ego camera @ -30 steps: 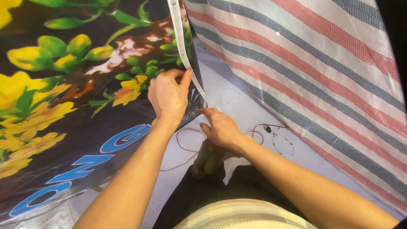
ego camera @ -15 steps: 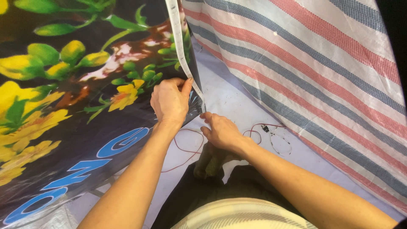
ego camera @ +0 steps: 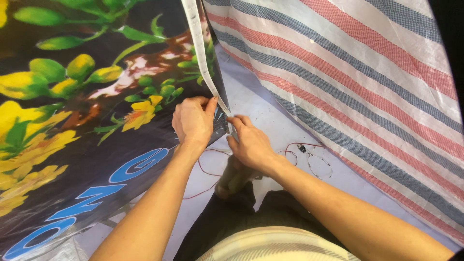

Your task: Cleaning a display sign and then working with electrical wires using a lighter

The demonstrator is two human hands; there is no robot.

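Your glossy dark printed banner with yellow flowers, green leaves and blue lettering [ego camera: 87, 125] hangs at your left, and its white folded edge strip [ego camera: 203, 63] runs down to your 2 hands. Your left hand [ego camera: 192, 121] pinches that strip at the banner's lower right corner, thumb and fingers closed on it. Your right hand [ego camera: 249, 142] meets it just below, fingertips nipped on the same edge. The risk, as I judge it: the slick sheet slips from so small a pinch, or the corner creases if you pull unevenly. Right beside you the red, blue and white striped woven tarpaulin [ego camera: 348, 82] slopes in close, so there's only a narrow wedge of pale floor [ego camera: 270, 116] between. Thin red wires with a small connector [ego camera: 302, 150] lie near your right wrist, and could snag. Your dark-trousered leg [ego camera: 232, 217] fills the space below.
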